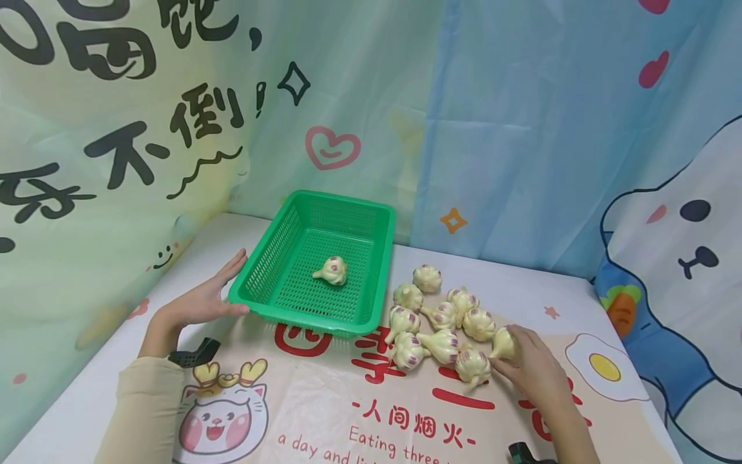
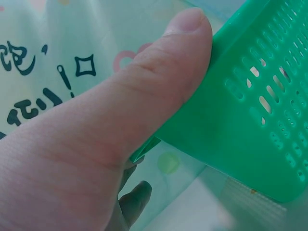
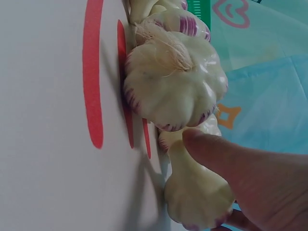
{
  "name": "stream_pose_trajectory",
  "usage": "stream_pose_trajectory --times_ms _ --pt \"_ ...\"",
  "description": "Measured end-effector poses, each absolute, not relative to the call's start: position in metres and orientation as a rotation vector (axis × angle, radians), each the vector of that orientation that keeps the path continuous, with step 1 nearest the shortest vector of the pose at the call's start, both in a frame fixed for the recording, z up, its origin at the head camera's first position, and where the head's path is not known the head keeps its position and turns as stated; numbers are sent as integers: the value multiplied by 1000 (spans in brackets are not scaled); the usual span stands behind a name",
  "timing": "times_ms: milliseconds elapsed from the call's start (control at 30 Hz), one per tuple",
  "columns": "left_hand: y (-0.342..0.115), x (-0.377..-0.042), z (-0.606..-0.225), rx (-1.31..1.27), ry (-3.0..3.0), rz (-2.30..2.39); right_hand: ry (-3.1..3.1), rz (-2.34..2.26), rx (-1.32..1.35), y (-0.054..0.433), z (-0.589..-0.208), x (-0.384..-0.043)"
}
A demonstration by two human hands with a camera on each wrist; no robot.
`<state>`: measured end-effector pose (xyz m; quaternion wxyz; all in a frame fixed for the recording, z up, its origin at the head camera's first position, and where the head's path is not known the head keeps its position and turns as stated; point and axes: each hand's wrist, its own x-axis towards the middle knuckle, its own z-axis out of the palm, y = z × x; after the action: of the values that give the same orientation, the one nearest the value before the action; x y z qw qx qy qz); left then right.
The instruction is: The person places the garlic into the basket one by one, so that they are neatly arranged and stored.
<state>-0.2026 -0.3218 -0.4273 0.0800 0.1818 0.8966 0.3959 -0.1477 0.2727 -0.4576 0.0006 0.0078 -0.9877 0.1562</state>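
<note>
My right hand (image 1: 536, 367) grips a garlic bulb (image 1: 503, 345) at the right edge of a loose group. The right wrist view shows the thumb against the pale neck of this bulb (image 3: 197, 192), with fingertips partly hidden behind it. Another garlic bulb (image 3: 175, 79), roots facing the camera, sits right beside it. My left hand (image 1: 199, 299) touches the near left corner of a green basket (image 1: 382, 270). Its fingers are stretched along the outside, and the thumb (image 2: 159, 72) lies straight against the rim. One garlic bulb (image 1: 333, 270) lies inside the basket.
Several garlic bulbs (image 1: 443, 347) are clustered on a printed mat (image 1: 324, 399), just right of the basket. A white table (image 1: 539, 290) lies under the mat. Printed cloth hangs behind (image 1: 510, 129) and along the left side.
</note>
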Motion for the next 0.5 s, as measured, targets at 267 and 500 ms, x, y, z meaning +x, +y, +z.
stream_pose_trajectory --times_ms 267,500 --pt "-322 -202 -428 555 2679 1196 -3117 488 -30 270 -458 -149" --pt "-323 -203 -429 555 2676 1203 -3105 540 -33 269 -461 -149"
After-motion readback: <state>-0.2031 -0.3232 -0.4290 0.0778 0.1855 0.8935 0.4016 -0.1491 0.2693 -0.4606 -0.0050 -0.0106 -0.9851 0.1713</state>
